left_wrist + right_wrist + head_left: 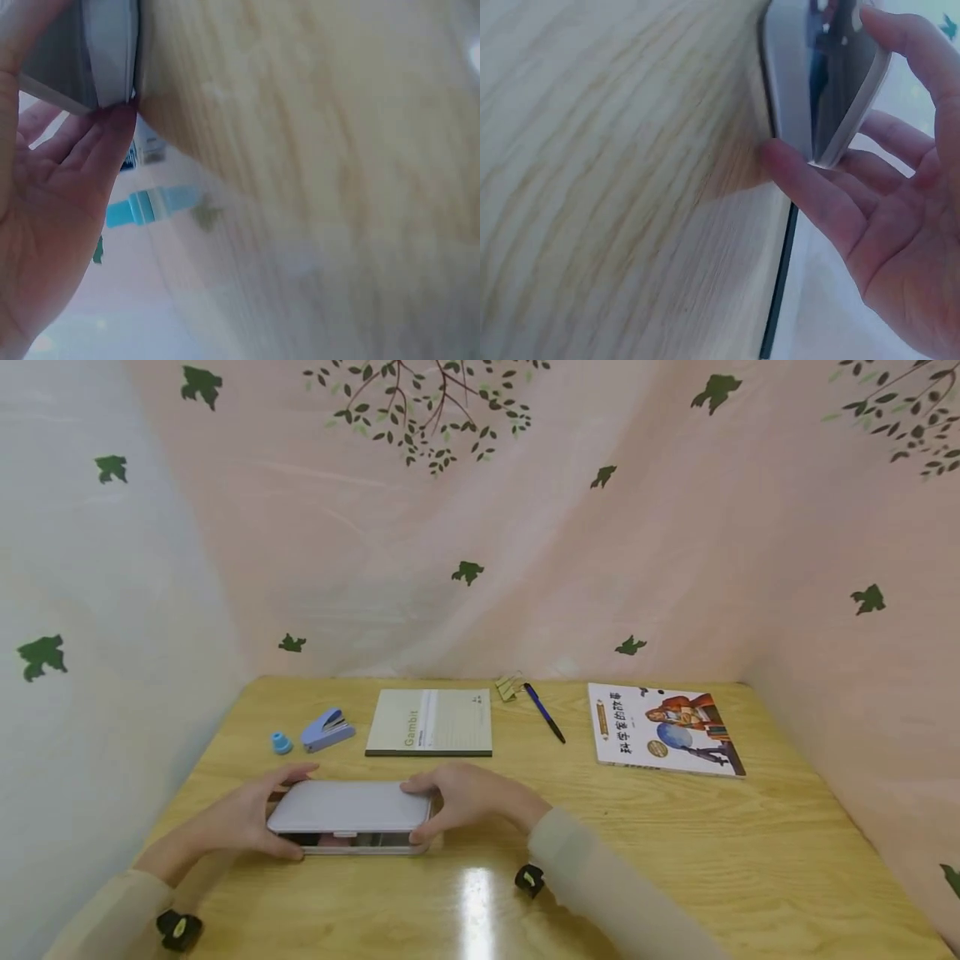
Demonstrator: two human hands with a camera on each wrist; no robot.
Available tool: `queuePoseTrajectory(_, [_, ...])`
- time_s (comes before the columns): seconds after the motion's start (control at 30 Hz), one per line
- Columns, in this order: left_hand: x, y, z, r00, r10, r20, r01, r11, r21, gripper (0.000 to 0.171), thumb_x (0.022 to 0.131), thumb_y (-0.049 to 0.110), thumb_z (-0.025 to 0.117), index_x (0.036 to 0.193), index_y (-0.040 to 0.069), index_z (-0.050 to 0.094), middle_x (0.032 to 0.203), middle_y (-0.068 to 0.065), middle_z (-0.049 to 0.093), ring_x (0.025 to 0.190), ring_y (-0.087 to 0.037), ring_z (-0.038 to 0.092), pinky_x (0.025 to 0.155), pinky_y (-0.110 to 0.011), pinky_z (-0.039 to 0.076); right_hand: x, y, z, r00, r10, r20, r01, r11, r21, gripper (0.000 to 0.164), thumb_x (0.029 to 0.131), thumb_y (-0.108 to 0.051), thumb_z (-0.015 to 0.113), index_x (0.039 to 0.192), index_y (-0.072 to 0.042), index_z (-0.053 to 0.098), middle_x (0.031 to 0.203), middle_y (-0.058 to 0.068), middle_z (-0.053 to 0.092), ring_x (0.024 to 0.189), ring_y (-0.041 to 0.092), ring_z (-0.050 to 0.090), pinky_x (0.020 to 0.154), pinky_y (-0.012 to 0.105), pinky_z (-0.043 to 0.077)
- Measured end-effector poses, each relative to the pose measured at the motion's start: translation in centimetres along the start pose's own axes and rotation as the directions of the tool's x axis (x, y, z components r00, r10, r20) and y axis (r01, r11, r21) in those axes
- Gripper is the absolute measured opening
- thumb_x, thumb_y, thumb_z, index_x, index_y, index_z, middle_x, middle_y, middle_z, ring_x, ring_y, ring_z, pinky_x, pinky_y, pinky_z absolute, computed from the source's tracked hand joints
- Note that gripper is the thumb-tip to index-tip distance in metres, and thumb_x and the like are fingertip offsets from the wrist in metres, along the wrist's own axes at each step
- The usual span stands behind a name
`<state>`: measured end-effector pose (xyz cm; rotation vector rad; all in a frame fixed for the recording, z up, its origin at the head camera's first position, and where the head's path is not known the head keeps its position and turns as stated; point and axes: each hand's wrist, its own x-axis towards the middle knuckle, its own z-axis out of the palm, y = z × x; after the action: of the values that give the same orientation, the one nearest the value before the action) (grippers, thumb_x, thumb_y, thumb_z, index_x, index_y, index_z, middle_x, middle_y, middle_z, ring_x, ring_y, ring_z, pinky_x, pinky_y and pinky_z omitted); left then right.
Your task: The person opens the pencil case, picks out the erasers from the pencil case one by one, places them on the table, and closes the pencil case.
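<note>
Nearest, pale sleeves (pixel 607 872) are seen with black wrist straps (pixel 180 931), above a surface (pixel 660 860) of yellowish wood grain, on which a bright streak of light is reflected. Just beyond, a pale, long case (pixel 348 806) is held at the near left part of the surface. Its left end is gripped by the left hand (pixel 247 814) and its right end by the right hand (pixel 476 797), thumb and fingers of both hands being bent around the ends. The lid (pixel 348 804) is parted from the base along the near side; dark and pinkish contents are glimpsed in the gap but cannot be identified.

Farther back, a small blue bottle-like object (pixel 281 743), a blue stapler (pixel 327 731), a notebook (pixel 457 722), a binder clip (pixel 508 687), a pen (pixel 544 712) and an illustrated book (pixel 667 731) are set out from left to right. Behind and at both sides, the surface is enclosed by pale, softly creased hangings (pixel 360 585), patterned with green bird-like shapes (pixel 468 572) and, higher up, leafy branches (pixel 442 402).
</note>
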<state>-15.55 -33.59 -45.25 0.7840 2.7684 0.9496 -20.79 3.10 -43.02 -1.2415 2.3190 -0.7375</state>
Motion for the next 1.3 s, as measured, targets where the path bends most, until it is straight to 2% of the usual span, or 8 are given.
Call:
queuePoseTrajectory(0.17, [0.3,-0.3,-0.2,1.000,0.023,-0.004,-0.024,0.986,-0.165,0.133,0.063,0.032,0.099,0.161,0.006,0.014,0.135,-0.022,0.051,0.116,-0.017,0.054,0.093,-0.023,0.049,-0.6,0.8,-0.7,0.998,0.059,-0.010,-0.054,0.962,0.267,0.082,0.086,-0.046,0.080,0.153,-0.011,0.046,0.152,-0.002,0.049,0.128,0.006,0.053,0.106,0.025,0.045])
queuePoseTrajectory(0.27, [-0.2,-0.5,-0.3,0.998,0.063,-0.030,-0.068,0.976,-0.206,0.135,0.065,0.022,0.098,0.161,0.004,0.005,0.138,-0.030,0.045,0.116,-0.006,0.052,0.092,-0.019,0.049,-0.9,0.9,-0.7,0.994,0.110,0.012,-0.106,0.918,0.382,0.083,0.089,-0.045,0.078,0.156,-0.014,0.041,0.153,0.005,0.047,0.127,0.010,0.055,0.094,0.030,0.056])
queuePoseTrajectory(0.43, [-1.2,-1.0,-0.3,0.997,0.062,-0.045,-0.073,0.938,-0.338,0.132,0.069,0.006,0.094,0.162,0.009,0.001,0.144,-0.037,0.031,0.122,0.005,0.048,0.096,-0.018,0.049,-0.9,1.1,-0.5,0.980,0.191,0.046,-0.185,0.816,0.548,0.075,0.094,-0.048,0.070,0.156,-0.016,0.042,0.144,0.014,0.057,0.103,0.020,0.070,0.069,0.041,0.063])
queuePoseTrajectory(0.57, [-1.4,-1.0,-0.2,0.999,0.020,-0.039,-0.034,0.918,-0.395,0.134,0.069,0.003,0.093,0.161,0.017,-0.004,0.146,-0.038,0.018,0.124,0.002,0.050,0.098,-0.018,0.047,-0.8,1.3,-0.6,0.972,0.230,0.040,-0.200,0.735,0.647,0.069,0.098,-0.055,0.059,0.151,-0.014,0.046,0.137,0.014,0.062,0.102,0.027,0.071,0.071,0.044,0.063])
queuePoseTrajectory(0.7, [-1.1,-0.9,0.0,0.998,0.041,-0.045,-0.057,0.901,-0.431,0.137,0.070,-0.002,0.092,0.160,0.017,-0.011,0.143,-0.036,0.016,0.124,-0.003,0.054,0.097,-0.018,0.048,-0.8,1.5,-0.8,0.961,0.273,0.027,-0.209,0.663,0.719,0.065,0.100,-0.061,0.050,0.144,-0.012,0.050,0.132,0.017,0.064,0.105,0.030,0.071,0.072,0.048,0.063])
queuePoseTrajectory(0.87, [-1.0,-0.9,0.0,0.993,0.101,-0.063,-0.119,0.878,-0.464,0.140,0.070,-0.008,0.089,0.158,0.017,-0.016,0.143,-0.034,0.016,0.127,-0.006,0.053,0.099,-0.019,0.048,-0.3,1.3,-1.1,0.939,0.343,0.013,-0.237,0.620,0.748,0.070,0.102,-0.064,0.042,0.141,-0.007,0.053,0.118,0.018,0.070,0.096,0.034,0.073,0.071,0.048,0.063])
queuePoseTrajectory(1.13, [-0.9,-0.6,-0.3,0.998,0.062,-0.029,-0.068,0.911,-0.408,0.140,0.072,0.002,0.092,0.161,0.020,-0.015,0.147,-0.032,0.015,0.129,-0.004,0.048,0.100,-0.017,0.046,0.5,1.8,-1.0,0.907,0.420,0.037,-0.283,0.540,0.793,0.066,0.104,-0.060,0.039,0.131,-0.003,0.059,0.102,0.017,0.073,0.091,0.035,0.072,0.071,0.048,0.063])
queuePoseTrajectory(1.3, [-0.7,-0.5,-0.4,1.000,0.002,0.006,0.000,0.928,-0.373,0.139,0.073,0.008,0.092,0.161,0.021,-0.014,0.149,-0.030,0.017,0.132,-0.038,0.047,0.099,-0.015,0.045,0.7,1.9,-0.9,0.901,0.432,0.042,-0.287,0.520,0.804,0.063,0.106,-0.056,0.039,0.129,-0.001,0.059,0.101,0.018,0.073,0.090,0.034,0.072,0.071,0.048,0.063])
